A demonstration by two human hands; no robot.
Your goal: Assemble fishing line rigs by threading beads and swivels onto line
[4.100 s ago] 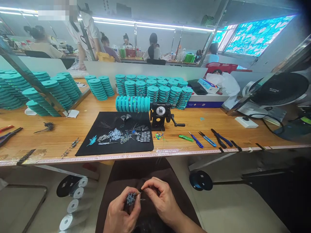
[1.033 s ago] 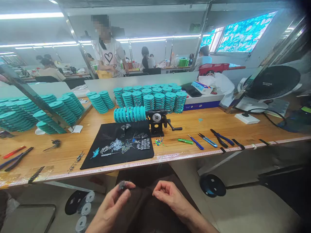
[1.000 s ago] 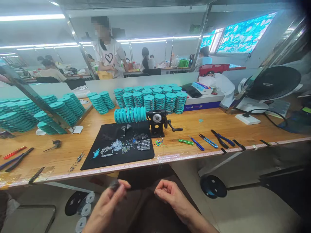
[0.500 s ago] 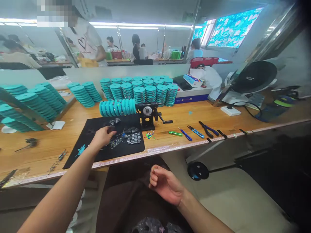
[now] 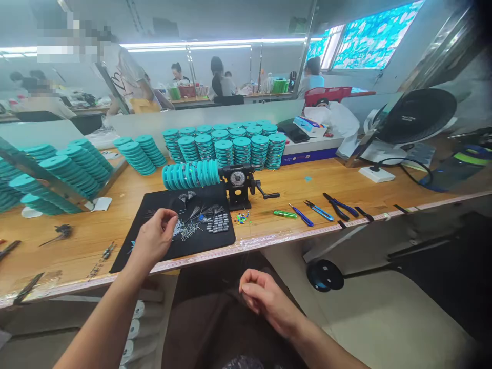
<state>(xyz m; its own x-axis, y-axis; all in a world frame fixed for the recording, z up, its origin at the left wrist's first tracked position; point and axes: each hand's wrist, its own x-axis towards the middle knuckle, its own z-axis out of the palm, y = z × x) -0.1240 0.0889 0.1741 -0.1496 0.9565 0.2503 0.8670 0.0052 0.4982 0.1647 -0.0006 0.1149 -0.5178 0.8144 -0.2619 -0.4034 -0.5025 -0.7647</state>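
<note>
My left hand hovers over the left part of a black mat, thumb and fingers pinched together; anything between the fingertips is too small to make out. Near it on the mat lie a heap of small metal pieces, dark wire-like bundles and grey cylinders. My right hand is above my dark-covered lap, in front of the table edge, with its fingers curled and the thumb against them. What it pinches, if anything, cannot be seen.
Behind the mat stands a black hand-cranked winder carrying a row of teal spools. Stacked teal spools fill the back. Small coloured beads, a green tool, blue snips and pliers lie right. Other people sit beyond the partition.
My left hand has drawn back toward the mat's near left side, still pinched. My right hand has turned more palm-down, its fingers closing together. The view has shifted slightly.
</note>
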